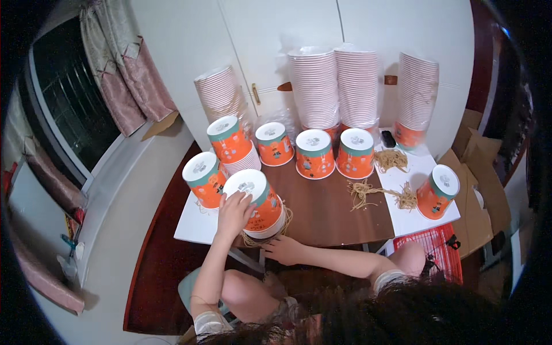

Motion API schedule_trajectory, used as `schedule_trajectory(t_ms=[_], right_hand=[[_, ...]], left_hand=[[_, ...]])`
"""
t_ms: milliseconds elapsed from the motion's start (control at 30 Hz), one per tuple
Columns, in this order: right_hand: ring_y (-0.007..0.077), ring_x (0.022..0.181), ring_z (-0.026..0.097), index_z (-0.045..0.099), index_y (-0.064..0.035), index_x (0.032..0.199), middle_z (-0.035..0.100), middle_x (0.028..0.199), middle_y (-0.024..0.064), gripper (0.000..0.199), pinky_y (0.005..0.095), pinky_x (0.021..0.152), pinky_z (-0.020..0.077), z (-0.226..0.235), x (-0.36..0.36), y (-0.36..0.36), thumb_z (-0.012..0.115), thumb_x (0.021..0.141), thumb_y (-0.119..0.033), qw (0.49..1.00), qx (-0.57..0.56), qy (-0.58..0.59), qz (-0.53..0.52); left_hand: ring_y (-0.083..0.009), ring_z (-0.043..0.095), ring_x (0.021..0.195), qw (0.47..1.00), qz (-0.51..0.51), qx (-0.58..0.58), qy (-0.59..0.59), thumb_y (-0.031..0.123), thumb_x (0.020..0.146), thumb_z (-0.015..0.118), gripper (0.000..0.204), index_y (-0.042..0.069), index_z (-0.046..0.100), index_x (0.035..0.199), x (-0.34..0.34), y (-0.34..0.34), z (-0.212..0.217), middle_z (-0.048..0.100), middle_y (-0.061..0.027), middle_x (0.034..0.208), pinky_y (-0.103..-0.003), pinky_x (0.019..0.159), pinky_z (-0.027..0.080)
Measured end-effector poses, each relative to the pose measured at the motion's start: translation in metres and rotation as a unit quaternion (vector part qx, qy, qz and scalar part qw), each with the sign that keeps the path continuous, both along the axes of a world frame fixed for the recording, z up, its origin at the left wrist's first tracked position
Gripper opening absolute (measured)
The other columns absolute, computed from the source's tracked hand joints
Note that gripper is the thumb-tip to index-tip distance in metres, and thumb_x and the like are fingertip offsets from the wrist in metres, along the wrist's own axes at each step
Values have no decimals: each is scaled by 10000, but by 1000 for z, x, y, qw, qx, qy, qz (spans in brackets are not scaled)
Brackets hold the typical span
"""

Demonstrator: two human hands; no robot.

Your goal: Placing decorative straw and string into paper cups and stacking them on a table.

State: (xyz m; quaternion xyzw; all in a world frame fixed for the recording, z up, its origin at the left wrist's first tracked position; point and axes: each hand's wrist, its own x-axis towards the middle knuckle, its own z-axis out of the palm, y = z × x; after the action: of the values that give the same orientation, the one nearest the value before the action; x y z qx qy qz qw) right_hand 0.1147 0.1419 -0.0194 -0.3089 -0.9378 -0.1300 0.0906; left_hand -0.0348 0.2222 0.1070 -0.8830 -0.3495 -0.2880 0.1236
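Observation:
Near the table's front edge stands an upside-down stack of orange paper buckets [265, 211] with a green band and white base. My left hand [233, 217] lies on the top and near side of this stack, fingers spread. Tan string [287, 218] runs loosely around the stack's lower part. Low at its front right is my right hand [283, 251], fingers stretched toward the string and the table edge; whether they touch the string I cannot tell. A second upturned orange bucket [207, 183] stands close on the left, with another bucket stack [230, 141] behind it.
More upturned buckets stand behind, including a middle bucket [315, 155], and one bucket [438, 192] at right. Tall white nested stacks [313, 86] line the cabinet. String bundles [363, 192] lie on the brown tabletop [339, 221]. A red basket [440, 244] and cardboard [474, 195] are at right.

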Motion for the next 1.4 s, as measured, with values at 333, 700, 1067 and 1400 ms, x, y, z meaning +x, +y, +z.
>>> schedule_trajectory(t_ms=[333,700,1067,1400], right_hand=[[223,911,522,515,-123,1038,548,981,59,311,353,737,398,74,86,-33,523,760,-261,974,-198,-43,-98],[315,826,596,638,-56,816,613,891,164,174,407,684,483,77,206,4,534,713,-151,897,-298,70,-318],[302,831,595,623,-27,855,615,867,166,228,388,698,483,43,299,8,567,701,-187,772,-324,89,-539],[286,854,595,623,-24,887,616,913,143,273,375,723,487,13,302,5,630,646,-153,757,-370,63,-534]], left_hand=[[-277,496,1006,1000,4,29,-2,170,753,566,255,10,571,952,54,31,11,538,-146,1011,-497,927,286],[-240,537,844,988,-80,127,19,165,696,563,331,-12,535,974,246,103,-33,533,-114,903,-365,685,440],[-366,557,725,996,-21,-74,-44,187,760,571,205,5,484,798,228,65,17,559,-179,771,-452,618,443],[-166,571,817,526,-118,-727,-425,180,837,507,122,79,537,898,139,13,-57,587,-46,875,-269,698,463]])
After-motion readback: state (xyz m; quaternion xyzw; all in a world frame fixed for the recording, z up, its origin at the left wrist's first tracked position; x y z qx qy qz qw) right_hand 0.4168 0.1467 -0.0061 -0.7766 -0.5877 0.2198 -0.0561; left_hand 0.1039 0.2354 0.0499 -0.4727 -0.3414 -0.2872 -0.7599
